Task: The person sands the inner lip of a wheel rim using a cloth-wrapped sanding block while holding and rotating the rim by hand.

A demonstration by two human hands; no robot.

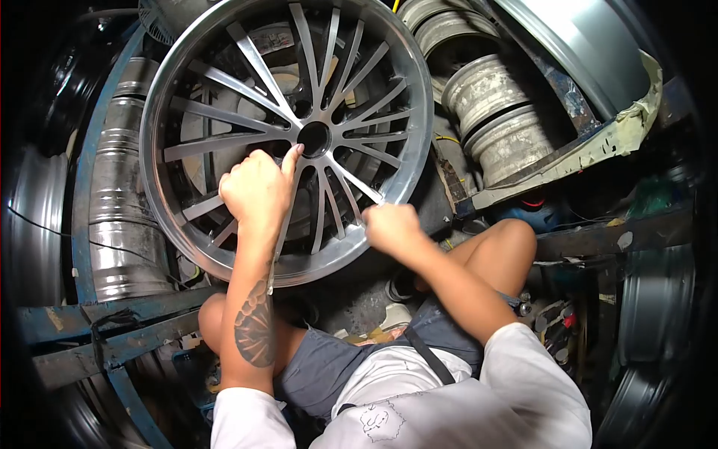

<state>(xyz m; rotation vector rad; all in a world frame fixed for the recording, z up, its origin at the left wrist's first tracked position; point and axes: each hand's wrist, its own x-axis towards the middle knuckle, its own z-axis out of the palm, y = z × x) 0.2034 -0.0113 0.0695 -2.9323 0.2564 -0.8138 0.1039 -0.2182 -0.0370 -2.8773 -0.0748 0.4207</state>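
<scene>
A large multi-spoke alloy wheel rim stands tilted in front of me, its polished face and centre hole towards me. My left hand is closed over the left-hand spokes, its thumb stretched up to the edge of the hub. Whatever its curled fingers grip is hidden. A thin pale strip shows beside that wrist. My right hand, slightly blurred, is a closed fist at the lower right of the rim, by the outer end of a bright spoke. I cannot make out what is in it.
Bare metal wheel barrels are stacked on the left behind a blue frame. More worn barrels lie at the upper right beside a tape-covered edge. My bent knees flank the space below the wheel.
</scene>
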